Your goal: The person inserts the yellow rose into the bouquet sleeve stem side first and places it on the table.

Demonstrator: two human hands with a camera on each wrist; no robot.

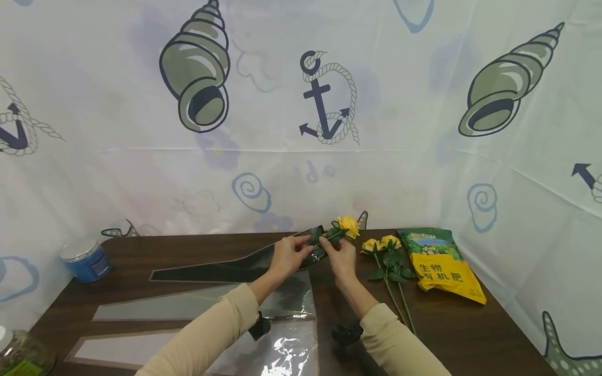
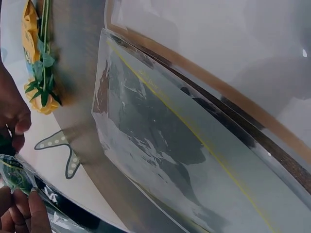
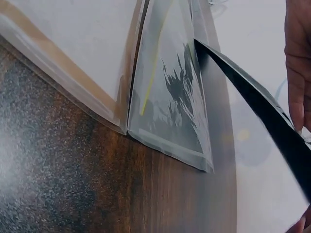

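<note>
Your left hand point(image 1: 289, 257) pinches the black, tapered plastic sleeve point(image 1: 240, 269) at its wide end — apparently to steady it. Your right hand point(image 1: 342, 260) clamps the green-stemmed yellow rose point(image 1: 349, 227) at that end — likely to keep both aligned.

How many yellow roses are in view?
3: one rose at the right hand, two roses side by side on the table, left of the bag.
</note>
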